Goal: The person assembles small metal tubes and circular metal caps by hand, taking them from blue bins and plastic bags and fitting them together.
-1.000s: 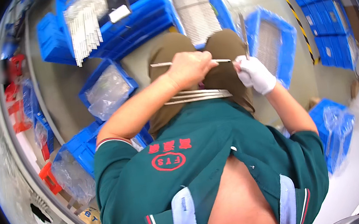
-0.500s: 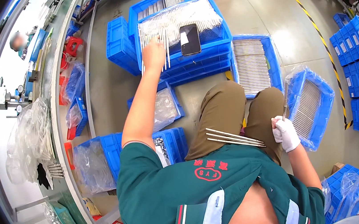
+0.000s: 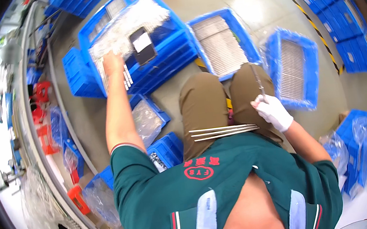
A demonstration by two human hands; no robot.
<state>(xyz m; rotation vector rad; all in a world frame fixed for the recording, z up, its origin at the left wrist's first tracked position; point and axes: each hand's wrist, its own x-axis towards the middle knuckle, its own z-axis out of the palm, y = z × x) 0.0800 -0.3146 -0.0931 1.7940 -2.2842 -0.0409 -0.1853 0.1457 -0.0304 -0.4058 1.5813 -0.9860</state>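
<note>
My bare left hand (image 3: pixel 114 63) reaches onto thin metal rods (image 3: pixel 106 41) heaped in plastic wrap in the top blue crate. Its fingers are blurred against them, so their grip cannot be made out. A few rods (image 3: pixel 128 78) jut over the crate's near rim beside that hand. In a white glove, my right hand (image 3: pixel 274 111) is closed around a slim grey metal rod (image 3: pixel 258 78), which points up and away over my right thigh. Across my lap lie several thin pale rods (image 3: pixel 222 131), apart from both hands.
A dark phone (image 3: pixel 142 46) rests on the heaped rods. Two blue crates of lined-up rods, one nearer the middle (image 3: pixel 220 41) and one plastic-lined (image 3: pixel 292 69), stand ahead of my knees. Blue crates (image 3: pixel 337 22) are stacked at far right. A long bench edge (image 3: pixel 34 128) runs along the left.
The whole view has turned, shifting the crates leftward. My left hand stays at the heaped rods. The rod in my right hand now lies over my thigh, no longer beside the right crate.
</note>
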